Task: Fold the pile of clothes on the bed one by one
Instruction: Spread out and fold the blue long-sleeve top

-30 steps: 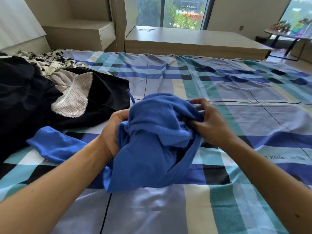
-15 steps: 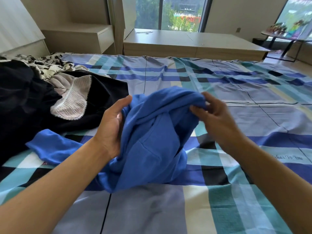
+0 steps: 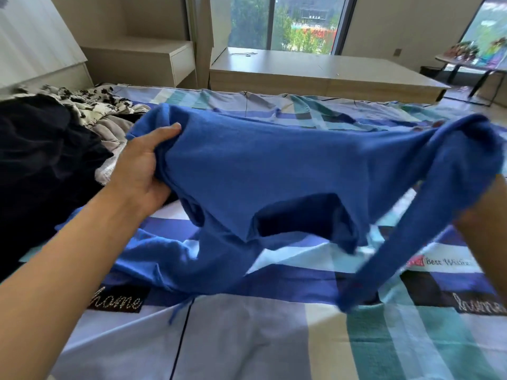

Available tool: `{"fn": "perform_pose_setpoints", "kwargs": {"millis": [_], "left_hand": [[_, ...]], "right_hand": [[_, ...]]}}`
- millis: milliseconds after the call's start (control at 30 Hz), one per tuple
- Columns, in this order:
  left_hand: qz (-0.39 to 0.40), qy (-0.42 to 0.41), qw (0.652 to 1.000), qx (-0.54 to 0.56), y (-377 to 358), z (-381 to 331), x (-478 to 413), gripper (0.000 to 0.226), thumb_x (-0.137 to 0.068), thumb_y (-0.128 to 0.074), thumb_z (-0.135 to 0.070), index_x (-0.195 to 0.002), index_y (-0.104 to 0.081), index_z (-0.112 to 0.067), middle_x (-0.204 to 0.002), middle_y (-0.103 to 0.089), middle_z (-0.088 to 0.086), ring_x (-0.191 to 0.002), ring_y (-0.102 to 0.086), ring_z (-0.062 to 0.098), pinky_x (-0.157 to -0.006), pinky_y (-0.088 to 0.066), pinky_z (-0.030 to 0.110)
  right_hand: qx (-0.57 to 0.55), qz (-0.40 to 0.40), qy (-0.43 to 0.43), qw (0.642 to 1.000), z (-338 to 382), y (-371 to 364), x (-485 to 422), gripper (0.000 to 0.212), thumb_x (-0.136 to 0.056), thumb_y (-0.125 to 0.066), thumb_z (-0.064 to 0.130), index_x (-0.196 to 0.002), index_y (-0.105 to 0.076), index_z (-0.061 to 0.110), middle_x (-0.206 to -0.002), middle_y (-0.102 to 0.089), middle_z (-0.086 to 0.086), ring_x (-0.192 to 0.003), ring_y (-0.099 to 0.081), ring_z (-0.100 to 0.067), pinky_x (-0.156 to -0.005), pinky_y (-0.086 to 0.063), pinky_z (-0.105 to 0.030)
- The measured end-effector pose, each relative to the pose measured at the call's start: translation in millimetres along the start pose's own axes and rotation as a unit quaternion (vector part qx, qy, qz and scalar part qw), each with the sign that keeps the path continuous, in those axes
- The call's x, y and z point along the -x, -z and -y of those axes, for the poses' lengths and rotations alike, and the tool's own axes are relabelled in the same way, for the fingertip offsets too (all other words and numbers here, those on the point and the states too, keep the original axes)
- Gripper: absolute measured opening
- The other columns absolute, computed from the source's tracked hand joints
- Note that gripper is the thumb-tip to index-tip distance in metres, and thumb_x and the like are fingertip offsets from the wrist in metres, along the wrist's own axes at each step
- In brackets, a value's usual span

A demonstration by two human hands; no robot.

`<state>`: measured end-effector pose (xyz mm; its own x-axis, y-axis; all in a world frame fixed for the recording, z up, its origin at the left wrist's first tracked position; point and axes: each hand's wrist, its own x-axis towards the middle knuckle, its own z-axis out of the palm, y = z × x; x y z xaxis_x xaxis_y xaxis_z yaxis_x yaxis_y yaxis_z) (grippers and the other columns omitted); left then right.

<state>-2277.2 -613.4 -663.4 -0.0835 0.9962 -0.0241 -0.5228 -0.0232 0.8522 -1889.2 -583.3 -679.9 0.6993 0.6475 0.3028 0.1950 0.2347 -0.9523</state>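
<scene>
A blue knit garment [image 3: 274, 165] hangs stretched wide above the plaid bed sheet [image 3: 247, 341]. My left hand [image 3: 142, 165] grips its left end, thumb on top and fingers underneath. My right hand [image 3: 491, 193] holds the right end at the frame's edge, mostly wrapped in the fabric so only the wrist shows. A sleeve [image 3: 397, 256] dangles from the right side down to the sheet. The pile lies at the left: a black garment [image 3: 41, 160], a black-and-white patterned piece [image 3: 90, 102] and a grey piece with white lace [image 3: 109, 135].
Beyond the bed stand a beige nightstand [image 3: 142, 58] and a low wooden platform [image 3: 315, 72] under the window. A small dark-legged table [image 3: 472, 61] sits at the far right. The headboard wall runs along the left.
The bunched blue garment has been pulled apart. My right hand swept far to the right and my left hand shifted left and up, so the cloth now spans between them.
</scene>
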Motion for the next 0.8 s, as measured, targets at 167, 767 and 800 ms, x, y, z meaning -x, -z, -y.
{"fn": "perform_pose_setpoints", "kwargs": {"millis": [167, 767, 800], "left_hand": [[0.051, -0.001, 0.998, -0.033, 4, 2, 4, 0.015, -0.078, -0.067, -0.019, -0.083, -0.081, -0.016, -0.087, -0.077, 0.004, -0.082, -0.074, 0.016, -0.071, -0.059, 0.026], [0.219, 0.025, 0.975, -0.042, -31, 40, 46, 0.021, -0.074, -0.069, -0.003, -0.088, -0.081, -0.012, -0.092, -0.076, 0.011, -0.094, -0.075, 0.023, -0.08, -0.059, 0.032], [0.209, 0.022, 0.975, -0.073, -31, 40, 45, 0.02, -0.075, -0.069, -0.003, -0.087, -0.081, -0.014, -0.093, -0.077, 0.011, -0.095, -0.074, 0.023, -0.081, -0.059, 0.032]], "right_hand": [[-0.014, 0.269, -0.246, 0.931, 1, 23, -22, 0.041, -0.095, -0.035, -0.008, -0.121, -0.059, 0.012, -0.09, -0.074, -0.001, -0.076, -0.073, -0.011, -0.072, -0.061, -0.029], [0.063, 0.586, -0.04, 0.807, -17, -46, 173, 0.018, -0.09, -0.074, 0.014, -0.107, -0.072, 0.018, -0.099, -0.076, -0.002, -0.097, -0.069, -0.011, -0.081, -0.058, -0.038], [0.046, 0.565, -0.039, 0.823, -16, -49, 168, 0.014, -0.093, -0.068, 0.007, -0.092, -0.076, 0.018, -0.084, -0.076, -0.002, -0.082, -0.068, -0.008, -0.07, -0.059, -0.035]]}}
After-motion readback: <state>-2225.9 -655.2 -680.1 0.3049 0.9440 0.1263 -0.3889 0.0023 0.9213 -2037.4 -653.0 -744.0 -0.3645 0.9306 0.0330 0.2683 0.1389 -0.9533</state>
